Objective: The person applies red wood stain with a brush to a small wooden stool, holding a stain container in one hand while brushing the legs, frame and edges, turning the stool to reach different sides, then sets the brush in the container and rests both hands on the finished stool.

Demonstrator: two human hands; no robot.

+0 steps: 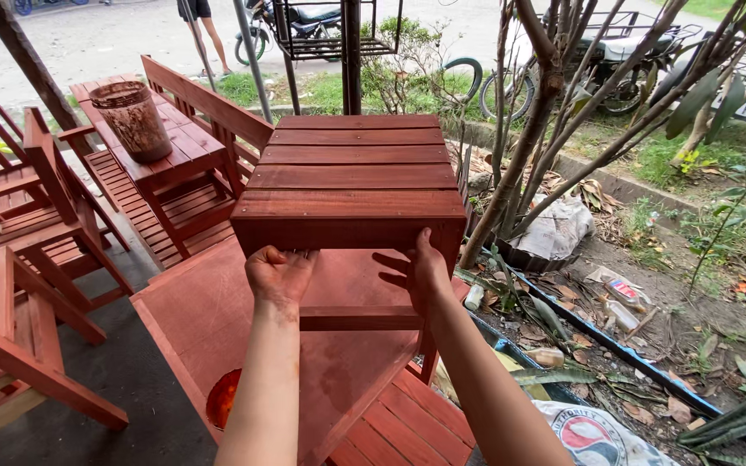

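Observation:
A small red-brown wooden table (351, 173) with a slatted top stands on a flat red-brown board (192, 319). Both my hands are at its near edge. My left hand (278, 274) grips the underside of the front apron at the left, fingers curled up under it. My right hand (420, 269) presses on the front apron toward the right corner, thumb spread out to the left. A lower cross rail (357, 319) of the table shows between my forearms.
Red wooden chairs (19, 259) crowd the left. A bench table (174, 147) behind carries a rusty bucket (135, 119). A tree trunk (520, 147), litter and a blue border edge (615, 345) lie to the right. A person's legs and motorbikes stand in the far background.

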